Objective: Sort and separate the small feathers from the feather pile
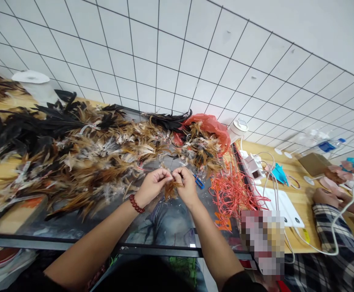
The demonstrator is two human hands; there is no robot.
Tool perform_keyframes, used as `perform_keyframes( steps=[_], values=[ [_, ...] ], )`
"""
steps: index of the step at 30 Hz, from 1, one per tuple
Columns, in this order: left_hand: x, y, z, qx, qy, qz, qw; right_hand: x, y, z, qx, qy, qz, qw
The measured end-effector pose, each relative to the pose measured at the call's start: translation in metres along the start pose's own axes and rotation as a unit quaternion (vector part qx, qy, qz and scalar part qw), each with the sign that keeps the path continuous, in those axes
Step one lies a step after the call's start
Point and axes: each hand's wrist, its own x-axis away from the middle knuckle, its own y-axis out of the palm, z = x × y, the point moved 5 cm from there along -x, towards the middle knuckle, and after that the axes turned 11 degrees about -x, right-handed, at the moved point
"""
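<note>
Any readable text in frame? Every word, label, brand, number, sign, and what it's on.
None that I can read. Possible spots:
Orange mark below the red strings: can't make out any word.
Orange patch at far left, by the feathers: blurred.
Blue label on the bottle: too small.
Yellow tag at right: too small.
Pixelated patch: unreadable.

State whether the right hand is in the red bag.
No, the right hand holds brown feathers, clear of the red bag.
</note>
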Motion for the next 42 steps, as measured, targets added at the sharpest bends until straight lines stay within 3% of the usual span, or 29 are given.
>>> perform_keyframes(
  steps=[4, 8, 12, 15, 26, 33, 36, 40, 42],
  values=[
    [0.002, -0.004, 0.004, 0.01, -0.008, 0.027, 1.0, 0.0, -0.001, -0.004, 0.016, -0.023, 0.008, 1.0],
    [0.003, -0.015, 0.011, -0.051, 0.043, 0.081, 0.994, 0.0, -0.001, -0.006, 0.028, -0.03, -0.009, 0.999],
    [0.009, -0.019, 0.024, -0.212, 0.135, 0.138, 0.958, -0.001, -0.003, -0.004, -0.022, -0.019, 0.018, 0.999],
    [0.014, -0.013, 0.03, -0.288, 0.193, 0.133, 0.929, -0.001, -0.005, 0.002, -0.087, 0.011, 0.052, 0.995],
    [0.004, -0.015, 0.004, -0.145, 0.09, 0.137, 0.976, 0.004, 0.006, -0.003, -0.042, -0.028, -0.009, 0.999],
    [0.002, -0.013, 0.003, -0.049, 0.036, 0.121, 0.991, 0.002, 0.008, 0.02, -0.123, 0.092, 0.019, 0.988],
    [0.002, -0.014, 0.008, -0.079, 0.077, 0.123, 0.986, 0.001, 0.007, 0.027, -0.208, 0.139, 0.05, 0.967],
    [0.007, -0.013, 0.023, -0.205, 0.184, 0.141, 0.951, -0.001, 0.009, 0.025, -0.257, 0.145, 0.05, 0.954],
    [0.008, -0.012, 0.023, -0.226, 0.2, 0.137, 0.944, -0.001, 0.01, 0.023, -0.276, 0.15, 0.05, 0.948]
  ],
)
